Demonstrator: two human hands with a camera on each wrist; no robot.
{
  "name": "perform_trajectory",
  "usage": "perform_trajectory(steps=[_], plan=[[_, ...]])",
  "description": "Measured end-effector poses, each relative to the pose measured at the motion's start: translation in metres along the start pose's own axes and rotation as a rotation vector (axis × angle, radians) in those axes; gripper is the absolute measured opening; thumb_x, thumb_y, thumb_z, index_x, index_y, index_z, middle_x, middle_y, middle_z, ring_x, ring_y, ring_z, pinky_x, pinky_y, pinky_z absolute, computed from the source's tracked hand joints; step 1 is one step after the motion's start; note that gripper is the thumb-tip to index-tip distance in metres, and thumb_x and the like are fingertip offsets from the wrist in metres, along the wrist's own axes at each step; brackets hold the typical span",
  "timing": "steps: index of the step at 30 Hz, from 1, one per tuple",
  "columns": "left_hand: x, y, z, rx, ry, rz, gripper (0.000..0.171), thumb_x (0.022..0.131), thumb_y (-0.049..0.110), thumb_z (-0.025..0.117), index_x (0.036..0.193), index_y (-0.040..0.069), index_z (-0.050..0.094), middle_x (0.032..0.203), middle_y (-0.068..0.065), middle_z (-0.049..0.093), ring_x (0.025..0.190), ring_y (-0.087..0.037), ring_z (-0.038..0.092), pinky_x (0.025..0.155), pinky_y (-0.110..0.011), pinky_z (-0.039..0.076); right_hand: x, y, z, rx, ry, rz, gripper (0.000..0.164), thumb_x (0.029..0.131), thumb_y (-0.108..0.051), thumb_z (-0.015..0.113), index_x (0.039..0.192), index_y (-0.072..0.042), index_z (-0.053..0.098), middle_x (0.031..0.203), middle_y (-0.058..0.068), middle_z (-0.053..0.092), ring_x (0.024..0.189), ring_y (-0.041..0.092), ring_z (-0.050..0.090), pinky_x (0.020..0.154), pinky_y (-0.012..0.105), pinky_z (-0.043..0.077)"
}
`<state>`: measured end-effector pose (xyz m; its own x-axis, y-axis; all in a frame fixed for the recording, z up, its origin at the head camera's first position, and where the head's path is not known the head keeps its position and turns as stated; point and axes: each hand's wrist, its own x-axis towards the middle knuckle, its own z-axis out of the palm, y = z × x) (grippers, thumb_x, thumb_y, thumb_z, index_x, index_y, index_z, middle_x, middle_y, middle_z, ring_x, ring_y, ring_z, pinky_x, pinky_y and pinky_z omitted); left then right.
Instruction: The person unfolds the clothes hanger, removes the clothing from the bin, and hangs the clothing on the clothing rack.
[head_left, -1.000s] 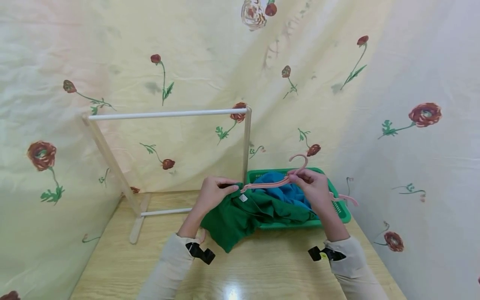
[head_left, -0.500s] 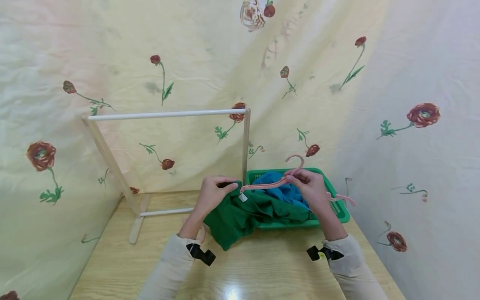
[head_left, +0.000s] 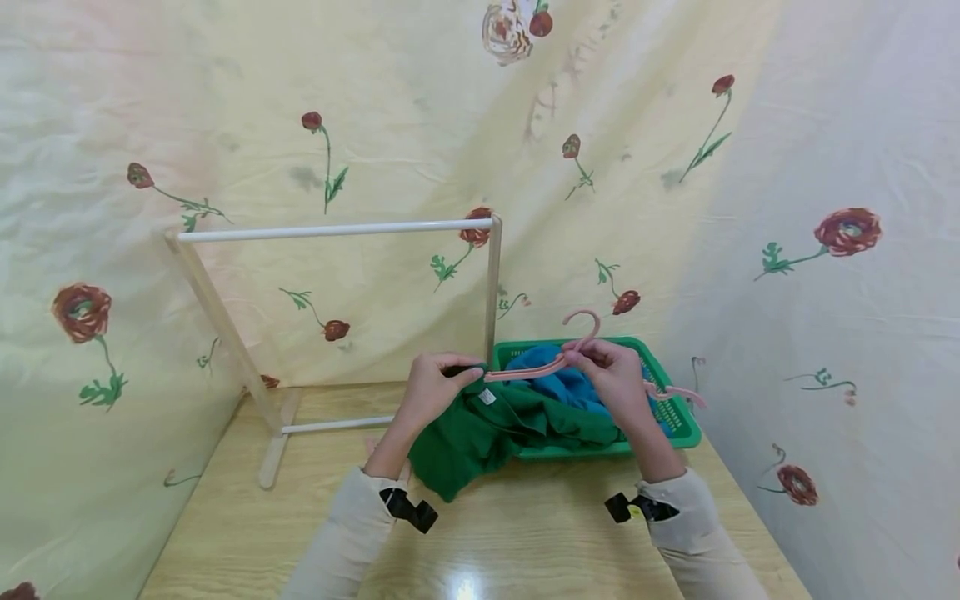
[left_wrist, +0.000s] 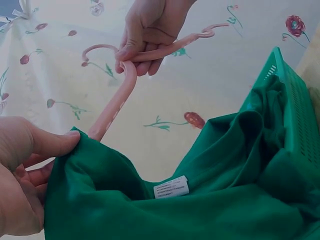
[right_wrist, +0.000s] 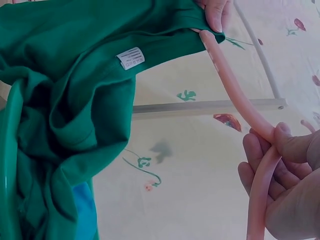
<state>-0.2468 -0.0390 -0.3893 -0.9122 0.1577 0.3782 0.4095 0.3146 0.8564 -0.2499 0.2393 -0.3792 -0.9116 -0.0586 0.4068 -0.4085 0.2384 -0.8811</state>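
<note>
My left hand (head_left: 433, 389) pinches the edge of a green garment (left_wrist: 165, 215) between thumb and fingers. The garment has a white label (left_wrist: 171, 187) at its neckline and drapes down over the front of the basket. With thumb and fingers, my right hand (head_left: 617, 379) grips a pink hanger (right_wrist: 240, 102) at its middle, just under the hook. One arm of the hanger reaches to the pinched cloth, and its tip goes in under the green fabric, where it is hidden. The other arm sticks out to the right, bare.
A green basket (head_left: 678, 429) at the back right holds blue cloth (head_left: 558, 382) beneath the garment. At the left stands a rack with a white top bar (head_left: 337, 227) and wooden posts. Something pink, partly hidden, lies under my left wrist. Flower-printed cloth (head_left: 360, 92) surrounds the wooden table (head_left: 525, 533).
My right hand has shifted left with the hanger, and the tip of its arm has slipped in under the green cloth. The left hand has moved slightly right, still pinching the garment.
</note>
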Motion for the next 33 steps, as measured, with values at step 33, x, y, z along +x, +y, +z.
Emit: perform_trajectory(steps=[33], plan=[[-0.004,0.008,0.009,0.031,-0.027,0.026,0.013,0.092,0.011,0.075,0.103,0.007,0.082,0.101,-0.009,0.08,0.098,-0.024,0.076,0.095,-0.042,0.06,-0.004,-0.009,0.015,0.005,-0.006,-0.004,0.021,0.097,-0.014,0.069,0.1,0.007,0.074,0.1,-0.002,0.078,0.088,-0.001,0.072,0.082,0.019,0.061]])
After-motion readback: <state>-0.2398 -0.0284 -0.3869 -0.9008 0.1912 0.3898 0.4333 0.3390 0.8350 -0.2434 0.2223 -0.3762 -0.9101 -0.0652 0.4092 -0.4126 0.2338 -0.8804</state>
